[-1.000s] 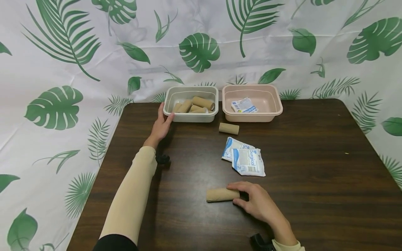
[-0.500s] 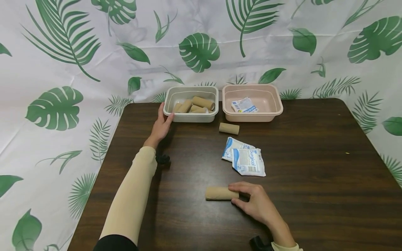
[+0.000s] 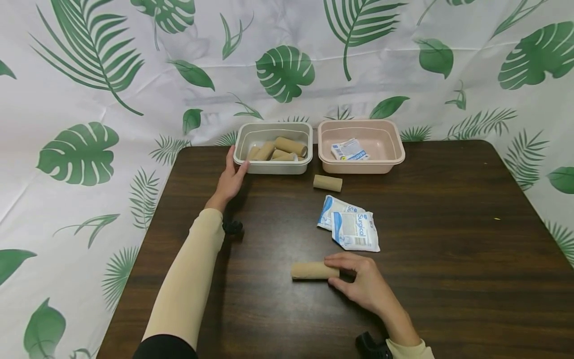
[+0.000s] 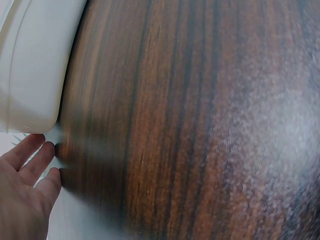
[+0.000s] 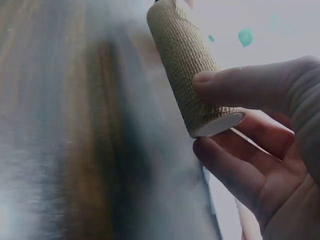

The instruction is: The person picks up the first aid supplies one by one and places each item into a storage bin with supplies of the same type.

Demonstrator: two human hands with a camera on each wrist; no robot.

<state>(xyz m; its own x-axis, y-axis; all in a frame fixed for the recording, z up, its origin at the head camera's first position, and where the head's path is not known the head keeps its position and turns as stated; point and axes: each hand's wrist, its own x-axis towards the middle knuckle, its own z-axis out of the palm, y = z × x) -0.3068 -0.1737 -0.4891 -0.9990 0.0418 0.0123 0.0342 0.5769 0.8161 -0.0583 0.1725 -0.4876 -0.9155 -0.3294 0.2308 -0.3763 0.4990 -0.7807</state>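
In the head view, a tan, crinkle-textured bandage roll [image 3: 308,270] lies crosswise near the front of the table, its right end pinched between the thumb and fingers of my right hand [image 3: 369,285]. The right wrist view shows the thumb on the side of the roll [image 5: 182,65], close to its pale flat end. My left hand [image 3: 228,183] rests at the left front corner of the grey bin [image 3: 275,168], fingers extended along its end and thumb at the front. Several tan bandage rolls [image 3: 290,146] lie in that bin.
A pink bin [image 3: 358,168] holding a white-and-blue packet [image 3: 351,149] stands right of the grey one. Before the bins lies another short tan roll [image 3: 328,183]. Two white-and-blue packets, the front one marked "Surgical" [image 3: 356,232], overlap mid-table. A leaf-print cloth [image 3: 287,75] hangs behind.
My right hand and the bandage roll have shifted slightly away from me, toward the packets. The left hand stays at the grey bin's corner.
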